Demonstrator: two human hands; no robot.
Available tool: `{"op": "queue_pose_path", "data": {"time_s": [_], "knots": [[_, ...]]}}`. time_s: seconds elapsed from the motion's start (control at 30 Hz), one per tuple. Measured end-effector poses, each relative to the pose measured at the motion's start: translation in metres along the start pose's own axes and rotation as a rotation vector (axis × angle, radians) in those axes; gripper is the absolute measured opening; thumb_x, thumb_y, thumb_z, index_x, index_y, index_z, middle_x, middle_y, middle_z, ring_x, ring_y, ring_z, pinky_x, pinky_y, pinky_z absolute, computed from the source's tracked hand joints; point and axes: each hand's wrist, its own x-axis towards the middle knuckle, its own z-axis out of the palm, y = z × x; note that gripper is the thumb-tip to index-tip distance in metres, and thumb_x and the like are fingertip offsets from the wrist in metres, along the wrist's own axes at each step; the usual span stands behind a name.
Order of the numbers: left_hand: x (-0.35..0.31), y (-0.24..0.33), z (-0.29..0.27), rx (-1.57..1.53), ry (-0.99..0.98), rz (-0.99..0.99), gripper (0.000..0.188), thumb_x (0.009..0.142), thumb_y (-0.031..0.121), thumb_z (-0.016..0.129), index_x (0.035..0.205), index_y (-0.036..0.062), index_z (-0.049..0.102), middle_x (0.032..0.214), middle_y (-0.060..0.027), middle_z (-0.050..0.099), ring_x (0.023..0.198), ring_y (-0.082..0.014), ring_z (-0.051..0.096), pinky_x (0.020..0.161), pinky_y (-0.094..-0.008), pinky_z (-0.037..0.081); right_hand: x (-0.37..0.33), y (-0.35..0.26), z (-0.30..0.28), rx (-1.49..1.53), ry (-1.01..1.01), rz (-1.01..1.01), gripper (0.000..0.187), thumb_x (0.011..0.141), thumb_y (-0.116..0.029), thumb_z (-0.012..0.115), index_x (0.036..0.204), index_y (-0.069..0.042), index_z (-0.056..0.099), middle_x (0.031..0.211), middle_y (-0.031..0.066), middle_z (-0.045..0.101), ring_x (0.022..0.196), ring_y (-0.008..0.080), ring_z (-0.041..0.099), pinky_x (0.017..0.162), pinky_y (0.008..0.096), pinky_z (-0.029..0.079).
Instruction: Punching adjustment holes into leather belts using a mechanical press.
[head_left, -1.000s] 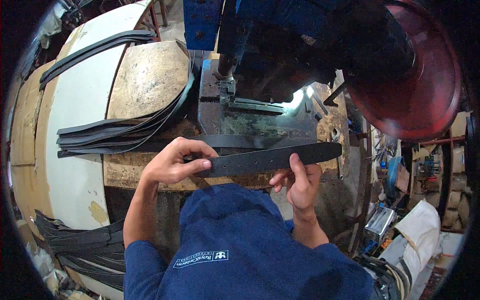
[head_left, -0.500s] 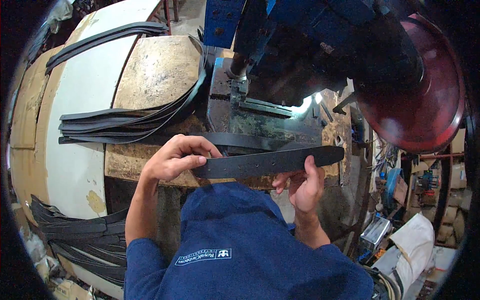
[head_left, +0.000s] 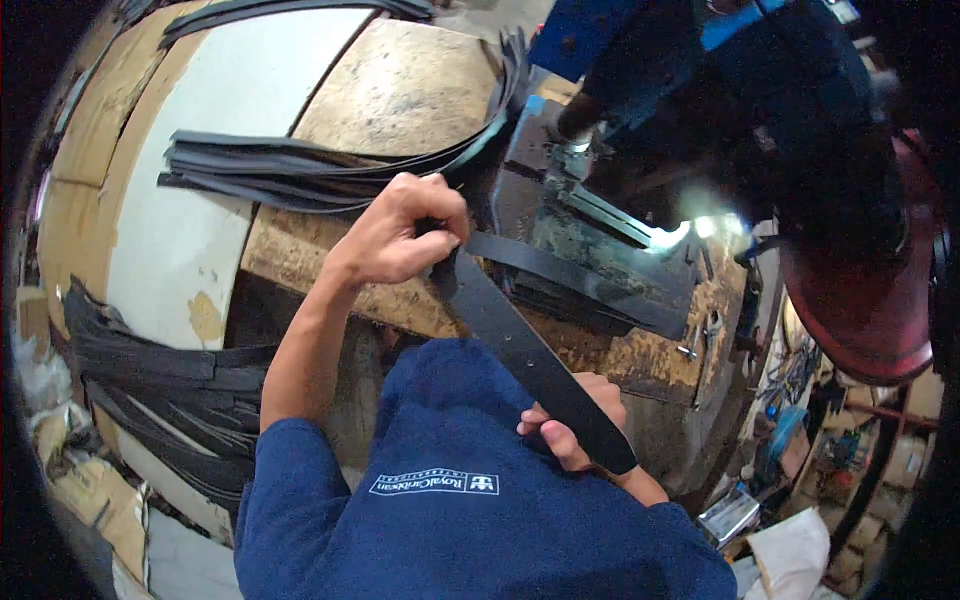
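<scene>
A black belt strap [head_left: 520, 345] with small holes along it slants across the front of my blue shirt. Its upper part is pinched between the thumb and curled fingers of my left hand [head_left: 400, 235]. Lower down, near the tapered tip, my right hand [head_left: 565, 443] grips it, thumb on the near side and fingers partly hidden behind. Behind my left hand, another stretch of black strap [head_left: 540, 262] runs over the press bed [head_left: 570, 225]; whether it belongs to the held strap I cannot tell.
The dark blue press [head_left: 640, 90] stands at the right with a red wheel [head_left: 850, 270]. Bundled black straps [head_left: 290, 170] lie across the boards on the left. More straps [head_left: 170, 390] hang at lower left. A wrench [head_left: 712, 326] rests on the worn wooden bench [head_left: 590, 350].
The strap has swung from nearly level to a steep slant, its tip now low and close to my body. My right hand has come down and closed round it; my left has risen slightly.
</scene>
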Motion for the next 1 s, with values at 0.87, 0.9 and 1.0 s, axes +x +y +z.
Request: {"op": "queue_pose_path", "data": {"time_s": [0.87,0.9,1.0], "knots": [[0.013,0.002,0.008,-0.282,0.022,-0.220,0.057,0.084,0.028,0.041,0.132,-0.0006,0.049,0.072,-0.0093,0.064,0.072,-0.0152,0.060,0.070,-0.0296,0.047,-0.050,0.027,-0.023,0.675,0.169,0.397,0.083,0.098,-0.051,0.009,0.092,0.005,0.070,0.077,0.0225,0.066,0.081,0.0322,0.060,0.082,0.0437,0.043],[0.013,0.002,0.008,-0.280,0.020,-0.219,0.057,0.084,0.028,0.041,0.132,-0.0006,0.049,0.072,-0.0093,0.064,0.072,-0.0152,0.060,0.070,-0.0296,0.047,-0.051,0.026,-0.028,0.676,0.170,0.394,0.083,0.098,-0.051,0.009,0.092,0.005,0.070,0.077,0.0225,0.066,0.081,0.0322,0.060,0.082,0.0437,0.043],[0.016,0.002,0.011,-0.312,0.000,-0.221,0.057,0.087,0.030,0.042,0.136,0.0008,0.044,0.078,-0.0099,0.067,0.074,-0.0155,0.062,0.072,-0.0298,0.048,-0.030,0.013,-0.029,0.492,0.502,0.409,0.076,0.102,-0.042,0.016,0.067,0.003,0.067,0.055,0.0211,0.059,0.046,0.0278,0.050,0.049,0.0382,0.042]]}}
